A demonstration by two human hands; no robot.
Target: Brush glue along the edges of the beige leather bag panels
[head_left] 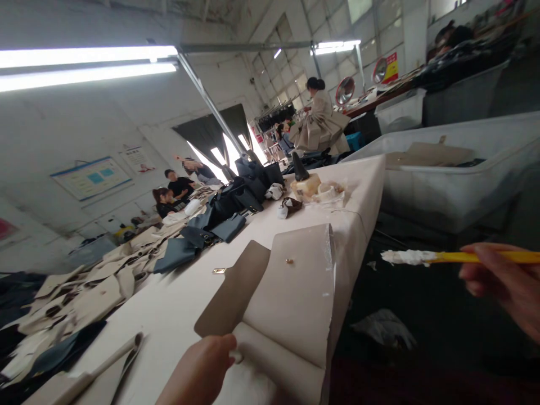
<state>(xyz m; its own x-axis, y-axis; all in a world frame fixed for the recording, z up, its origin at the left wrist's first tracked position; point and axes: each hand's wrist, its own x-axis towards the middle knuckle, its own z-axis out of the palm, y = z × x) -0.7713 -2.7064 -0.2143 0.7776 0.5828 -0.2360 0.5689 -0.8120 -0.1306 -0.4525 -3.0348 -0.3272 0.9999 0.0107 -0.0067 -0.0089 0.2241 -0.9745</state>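
Left hand (198, 371): fingers closed on beige leather bag flap (291, 298), 6 o'clock
Right hand (502, 281): fingers wrapped round yellow glue brush (468, 257), 4 o'clock
Wall sign (390, 67): writing unreadable, 1 o'clock

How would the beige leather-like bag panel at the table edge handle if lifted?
The beige leather-like bag panel is probably fairly floppy, since it curls over where the left hand holds it. It likely feels light for its size, being thin, and its whitened edge may feel tacky.
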